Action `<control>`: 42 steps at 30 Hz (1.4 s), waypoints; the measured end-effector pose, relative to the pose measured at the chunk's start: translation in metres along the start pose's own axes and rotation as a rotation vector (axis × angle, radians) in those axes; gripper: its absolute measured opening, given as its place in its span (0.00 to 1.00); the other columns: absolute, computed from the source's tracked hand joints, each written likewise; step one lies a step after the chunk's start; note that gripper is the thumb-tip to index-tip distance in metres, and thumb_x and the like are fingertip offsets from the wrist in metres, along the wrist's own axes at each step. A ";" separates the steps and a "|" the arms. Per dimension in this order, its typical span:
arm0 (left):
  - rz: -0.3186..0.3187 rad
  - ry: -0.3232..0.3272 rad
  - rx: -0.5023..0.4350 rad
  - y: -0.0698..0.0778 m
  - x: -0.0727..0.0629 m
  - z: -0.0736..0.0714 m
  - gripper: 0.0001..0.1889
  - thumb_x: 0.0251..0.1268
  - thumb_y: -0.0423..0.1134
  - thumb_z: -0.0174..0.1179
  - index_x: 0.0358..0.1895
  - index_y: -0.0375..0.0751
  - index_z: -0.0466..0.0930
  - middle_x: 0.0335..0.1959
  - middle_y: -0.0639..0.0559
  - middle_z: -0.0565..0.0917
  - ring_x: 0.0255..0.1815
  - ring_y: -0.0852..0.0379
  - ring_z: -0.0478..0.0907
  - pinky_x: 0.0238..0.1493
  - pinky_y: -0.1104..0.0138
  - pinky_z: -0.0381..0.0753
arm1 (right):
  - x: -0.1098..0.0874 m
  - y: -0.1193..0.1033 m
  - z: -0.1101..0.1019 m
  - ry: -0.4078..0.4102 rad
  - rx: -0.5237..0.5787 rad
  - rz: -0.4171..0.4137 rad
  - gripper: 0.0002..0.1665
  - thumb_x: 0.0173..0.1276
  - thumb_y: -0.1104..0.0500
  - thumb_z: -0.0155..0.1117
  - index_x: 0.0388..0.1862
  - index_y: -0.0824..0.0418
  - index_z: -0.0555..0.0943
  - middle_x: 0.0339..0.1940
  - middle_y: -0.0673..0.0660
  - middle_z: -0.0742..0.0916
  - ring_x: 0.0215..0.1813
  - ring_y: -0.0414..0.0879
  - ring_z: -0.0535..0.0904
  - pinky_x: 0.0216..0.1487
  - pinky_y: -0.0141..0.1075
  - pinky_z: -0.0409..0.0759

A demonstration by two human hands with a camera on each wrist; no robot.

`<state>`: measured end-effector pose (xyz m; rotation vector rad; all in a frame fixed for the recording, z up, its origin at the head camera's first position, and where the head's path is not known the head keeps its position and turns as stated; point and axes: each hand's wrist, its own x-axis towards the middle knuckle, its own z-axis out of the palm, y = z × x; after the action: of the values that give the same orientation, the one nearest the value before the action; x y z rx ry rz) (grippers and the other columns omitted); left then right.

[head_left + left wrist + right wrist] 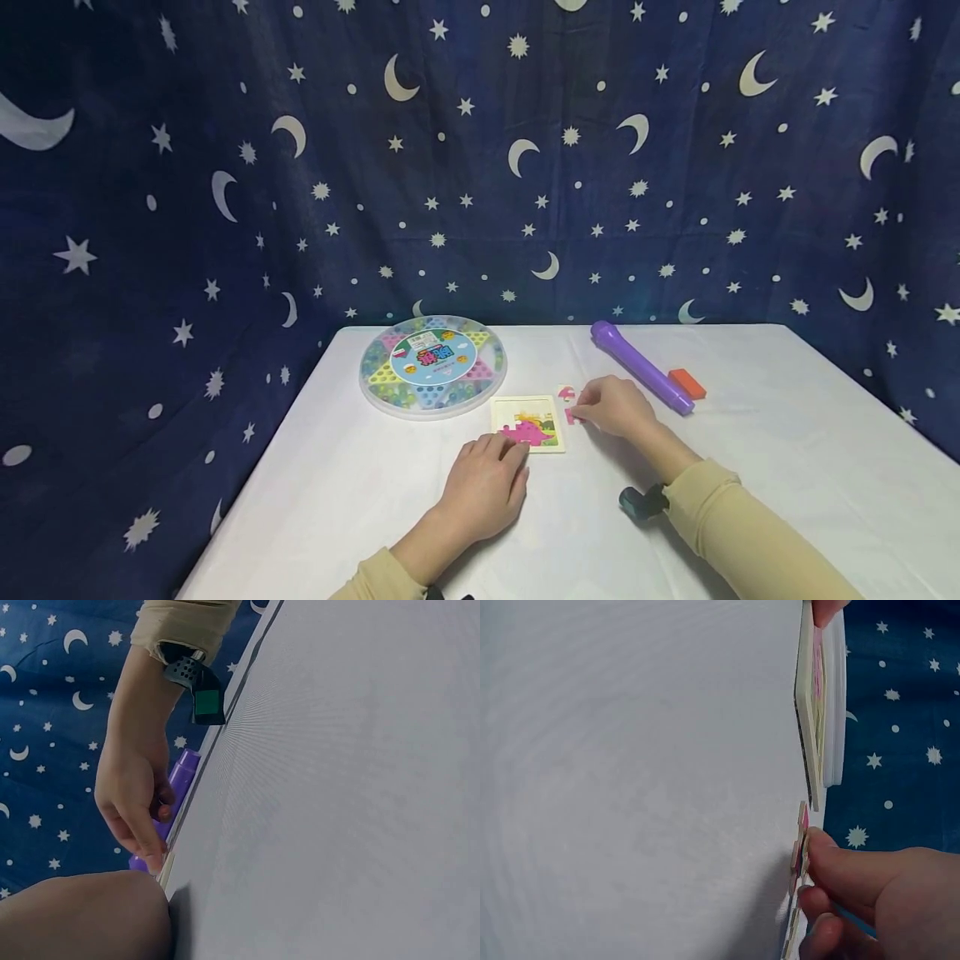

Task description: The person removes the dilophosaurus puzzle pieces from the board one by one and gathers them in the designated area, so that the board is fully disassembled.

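Note:
A small square jigsaw puzzle board (558,450) with a cream rim lies mid-table, a pink dinosaur picture (527,432) partly filled in. My left hand (486,485) rests at its lower left corner, fingers loosely bent and fingertips on the near edge. Right of the board, my right hand (617,406) pinches a pink puzzle piece (570,414) between thumb and fingers, low over the table. Another piece with a pink mushroom (567,394) lies just beyond it. From the side, the right wrist view shows several thin wooden pieces (795,859) at the thumb and fingertips.
A round Chinese checkers set (433,367) under a clear lid stands behind the board to the left. Back right lie a purple toy microphone (641,367) and an orange block (687,383). A dark blue curtain (480,167) with stars and moons hangs behind the white table (300,517).

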<state>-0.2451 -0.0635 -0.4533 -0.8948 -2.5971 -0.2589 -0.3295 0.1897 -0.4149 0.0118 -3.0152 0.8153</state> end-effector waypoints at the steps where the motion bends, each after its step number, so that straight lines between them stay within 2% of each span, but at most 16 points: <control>1: 0.002 0.003 0.000 0.000 0.000 0.000 0.19 0.76 0.46 0.55 0.62 0.45 0.82 0.51 0.49 0.81 0.56 0.50 0.77 0.58 0.52 0.75 | 0.000 -0.001 0.000 0.007 0.003 -0.002 0.10 0.64 0.51 0.77 0.32 0.55 0.87 0.24 0.50 0.83 0.29 0.47 0.76 0.30 0.38 0.75; 5: 0.006 0.008 0.002 -0.002 0.000 0.002 0.19 0.76 0.47 0.55 0.62 0.46 0.82 0.51 0.49 0.80 0.56 0.50 0.77 0.58 0.53 0.76 | -0.001 -0.005 0.002 0.007 0.060 -0.026 0.09 0.67 0.51 0.74 0.33 0.55 0.88 0.24 0.50 0.84 0.28 0.47 0.76 0.29 0.37 0.75; 10: 0.003 0.022 -0.007 -0.003 0.000 0.003 0.18 0.75 0.47 0.55 0.61 0.47 0.82 0.54 0.49 0.80 0.53 0.51 0.77 0.57 0.53 0.76 | -0.004 -0.019 0.004 -0.027 0.089 -0.129 0.07 0.69 0.51 0.72 0.37 0.54 0.89 0.27 0.48 0.86 0.28 0.45 0.77 0.30 0.38 0.75; 13: -0.001 0.018 -0.013 -0.003 0.000 0.002 0.18 0.75 0.47 0.55 0.62 0.46 0.81 0.61 0.47 0.79 0.55 0.50 0.77 0.58 0.52 0.75 | -0.004 -0.028 0.007 -0.055 0.072 -0.185 0.05 0.70 0.53 0.70 0.39 0.52 0.89 0.33 0.47 0.87 0.34 0.45 0.79 0.37 0.42 0.78; 15: -0.004 0.009 -0.008 -0.003 0.000 0.000 0.18 0.76 0.46 0.54 0.62 0.46 0.81 0.65 0.46 0.78 0.58 0.48 0.77 0.59 0.51 0.75 | -0.003 -0.033 0.010 -0.074 0.066 -0.219 0.03 0.71 0.55 0.70 0.39 0.51 0.89 0.37 0.47 0.88 0.41 0.48 0.81 0.48 0.48 0.80; 17: -0.007 -0.010 -0.002 -0.003 0.001 0.000 0.19 0.77 0.47 0.53 0.64 0.46 0.80 0.67 0.47 0.77 0.61 0.48 0.76 0.61 0.51 0.74 | -0.001 -0.038 0.013 -0.090 0.049 -0.244 0.04 0.71 0.55 0.70 0.41 0.50 0.89 0.41 0.47 0.89 0.50 0.51 0.82 0.59 0.54 0.77; 19: -0.005 -0.018 0.007 -0.003 0.001 -0.001 0.20 0.78 0.47 0.52 0.65 0.46 0.79 0.67 0.49 0.78 0.63 0.49 0.75 0.62 0.51 0.73 | 0.000 -0.043 0.015 -0.107 0.038 -0.268 0.06 0.71 0.57 0.70 0.44 0.51 0.90 0.43 0.48 0.89 0.56 0.53 0.81 0.64 0.58 0.73; 21: 0.000 -0.024 0.012 -0.004 0.002 -0.001 0.20 0.78 0.47 0.51 0.66 0.47 0.79 0.66 0.50 0.79 0.64 0.49 0.74 0.62 0.51 0.73 | 0.000 -0.048 0.016 -0.126 0.015 -0.290 0.09 0.71 0.58 0.70 0.49 0.53 0.89 0.44 0.50 0.89 0.59 0.55 0.81 0.65 0.58 0.72; 25: 0.001 -0.030 0.001 -0.004 0.001 0.000 0.20 0.78 0.48 0.51 0.66 0.47 0.78 0.65 0.52 0.80 0.63 0.49 0.75 0.62 0.50 0.73 | 0.000 -0.052 0.020 -0.165 -0.058 -0.331 0.17 0.69 0.58 0.71 0.56 0.55 0.85 0.44 0.53 0.87 0.53 0.53 0.81 0.61 0.54 0.77; 29: -0.010 -0.050 -0.018 -0.003 0.001 0.002 0.21 0.78 0.49 0.51 0.66 0.47 0.78 0.66 0.52 0.79 0.63 0.49 0.74 0.63 0.50 0.72 | 0.002 -0.051 0.024 -0.199 -0.110 -0.351 0.16 0.69 0.58 0.71 0.55 0.53 0.85 0.45 0.53 0.85 0.54 0.53 0.81 0.61 0.54 0.76; 33: -0.025 -0.058 -0.015 -0.001 0.001 0.003 0.23 0.78 0.49 0.50 0.70 0.46 0.74 0.66 0.52 0.79 0.63 0.50 0.73 0.63 0.50 0.71 | 0.003 -0.052 0.024 -0.230 -0.091 -0.335 0.13 0.70 0.61 0.70 0.52 0.54 0.85 0.45 0.53 0.86 0.55 0.54 0.81 0.63 0.55 0.75; 37: -0.013 -0.037 0.000 0.000 0.000 0.003 0.23 0.79 0.48 0.49 0.71 0.49 0.75 0.65 0.52 0.79 0.63 0.50 0.73 0.62 0.50 0.72 | 0.003 -0.055 0.023 -0.260 -0.061 -0.286 0.12 0.70 0.64 0.69 0.51 0.55 0.84 0.47 0.53 0.87 0.56 0.54 0.81 0.65 0.55 0.75; 42: 0.012 -0.007 0.011 0.001 0.000 0.004 0.20 0.80 0.46 0.48 0.68 0.52 0.78 0.64 0.51 0.79 0.62 0.49 0.73 0.59 0.50 0.73 | 0.002 -0.057 0.024 -0.258 0.000 -0.228 0.14 0.69 0.66 0.69 0.50 0.53 0.81 0.50 0.53 0.86 0.57 0.53 0.81 0.62 0.54 0.77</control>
<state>-0.2457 -0.0621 -0.4573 -0.9090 -2.5962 -0.2378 -0.3317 0.1288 -0.4070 0.4883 -3.1643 0.8502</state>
